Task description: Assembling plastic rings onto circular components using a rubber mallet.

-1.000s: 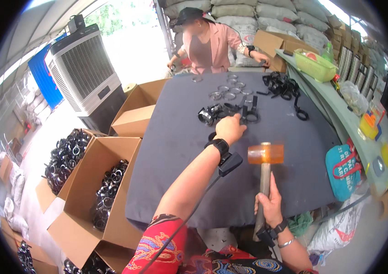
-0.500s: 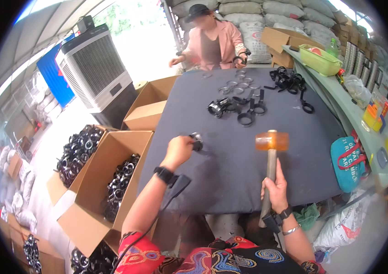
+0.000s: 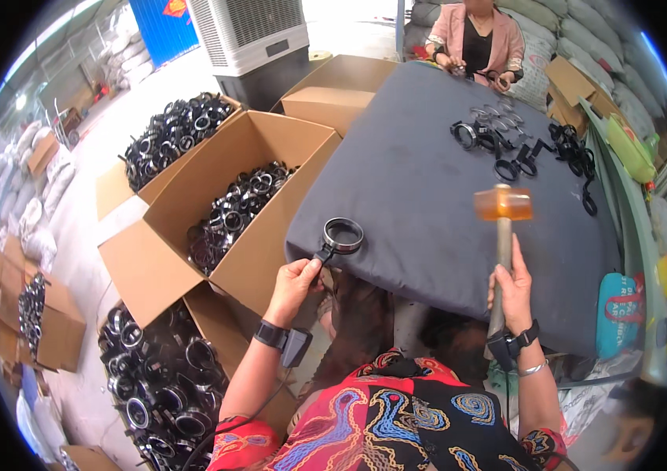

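My left hand pinches the handle of a black ring-shaped part at the near left edge of the dark padded table. The round end has a shiny silver band and sits over the table top. In my right hand is a mallet with an amber head and a wooden handle, held upright above the table. My fingers are wrapped round that handle.
Left of the table, an open cardboard box holds many black rings, and more fill the boxes beside it. Loose silver rings and black ringed parts lie at the far right. Across the table, a person in a pink jacket handles parts.
The view has swung left and down. My left hand has drawn the ringed part back to the table's near left edge. My right hand still holds the mallet upright.
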`<control>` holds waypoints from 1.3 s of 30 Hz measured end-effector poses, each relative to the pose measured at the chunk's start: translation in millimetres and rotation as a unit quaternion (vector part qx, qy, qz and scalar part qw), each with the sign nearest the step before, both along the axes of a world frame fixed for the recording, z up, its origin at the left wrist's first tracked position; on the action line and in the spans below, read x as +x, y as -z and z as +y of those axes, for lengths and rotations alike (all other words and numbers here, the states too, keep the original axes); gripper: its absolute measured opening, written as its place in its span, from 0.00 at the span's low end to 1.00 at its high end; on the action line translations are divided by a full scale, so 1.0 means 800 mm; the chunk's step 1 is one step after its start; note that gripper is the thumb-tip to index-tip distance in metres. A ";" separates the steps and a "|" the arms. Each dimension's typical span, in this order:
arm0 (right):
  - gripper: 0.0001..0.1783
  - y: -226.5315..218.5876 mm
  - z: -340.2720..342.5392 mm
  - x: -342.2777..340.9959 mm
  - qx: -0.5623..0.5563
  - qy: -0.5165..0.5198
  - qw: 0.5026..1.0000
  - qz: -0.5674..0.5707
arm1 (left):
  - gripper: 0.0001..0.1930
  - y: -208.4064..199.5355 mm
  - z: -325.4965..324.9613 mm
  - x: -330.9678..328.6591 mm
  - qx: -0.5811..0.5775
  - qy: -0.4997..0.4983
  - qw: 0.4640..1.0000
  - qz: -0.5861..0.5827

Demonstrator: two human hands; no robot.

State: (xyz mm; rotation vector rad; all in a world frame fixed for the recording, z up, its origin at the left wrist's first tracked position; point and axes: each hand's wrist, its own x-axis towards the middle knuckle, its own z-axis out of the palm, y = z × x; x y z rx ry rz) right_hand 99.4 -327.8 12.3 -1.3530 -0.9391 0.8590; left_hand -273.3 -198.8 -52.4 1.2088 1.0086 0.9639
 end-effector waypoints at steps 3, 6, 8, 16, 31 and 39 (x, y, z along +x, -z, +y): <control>0.39 -0.030 0.019 -0.044 -0.005 -0.095 0.989 -0.114 | 0.17 0.032 -0.018 0.003 0.008 -0.043 0.999 -0.018; 0.38 -0.063 0.039 -0.083 0.001 -0.198 0.948 -0.250 | 0.16 0.049 -0.020 0.017 0.040 -0.045 0.998 -0.017; 0.37 -0.088 0.059 -0.106 0.056 -0.218 0.927 -0.299 | 0.14 0.049 -0.014 0.022 0.062 -0.042 0.997 -0.020; 0.37 -0.141 0.108 -0.179 0.267 -0.209 0.892 -0.298 | 0.11 0.053 -0.009 0.024 0.012 -0.045 0.991 -0.123; 0.38 -0.071 0.101 -0.151 0.065 -0.142 0.981 -0.117 | 0.12 0.047 -0.006 0.031 0.008 -0.014 0.992 -0.122; 0.38 -0.058 0.073 -0.127 -0.045 -0.175 0.983 -0.040 | 0.13 0.060 -0.005 0.024 0.007 -0.018 0.994 -0.104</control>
